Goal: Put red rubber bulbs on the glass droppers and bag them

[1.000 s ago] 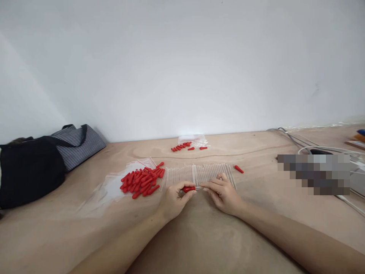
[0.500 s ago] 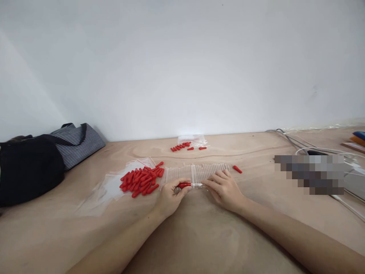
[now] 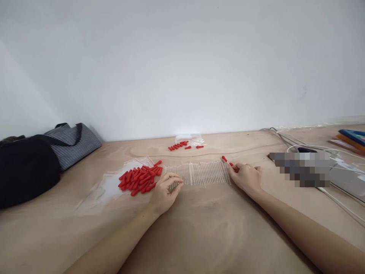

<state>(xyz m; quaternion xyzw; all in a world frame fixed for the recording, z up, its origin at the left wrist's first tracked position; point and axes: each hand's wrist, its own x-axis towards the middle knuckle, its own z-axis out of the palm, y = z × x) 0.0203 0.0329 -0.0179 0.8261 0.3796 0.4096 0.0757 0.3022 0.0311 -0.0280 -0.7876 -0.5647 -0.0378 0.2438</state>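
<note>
Glass tubes [image 3: 199, 173] lie side by side in a row on the wooden table. At the row's left end is a pile of red rubber bulbs [image 3: 139, 179], partly on clear plastic bags [image 3: 110, 186]. My left hand [image 3: 167, 191] hovers over the left part of the row, fingers apart and holding nothing. Past the row's right end, my right hand [image 3: 245, 177] pinches a dropper [image 3: 225, 158], a glass tube with a red bulb pointing away. Another red bulb [image 3: 231, 164] shows just beyond those fingers, partly hidden.
Farther back lie several small red bulbs [image 3: 177, 145] and a clear bag [image 3: 186, 138]. A black bag [image 3: 30, 169] and striped bag [image 3: 75, 146] stand at left. Cables [image 3: 281, 139] and a blurred-out object [image 3: 302, 169] are at right.
My left hand has let go of the red bulb. My right hand has moved right with the bulb and tube, now beside the loose bulb. The view has shifted slightly.
</note>
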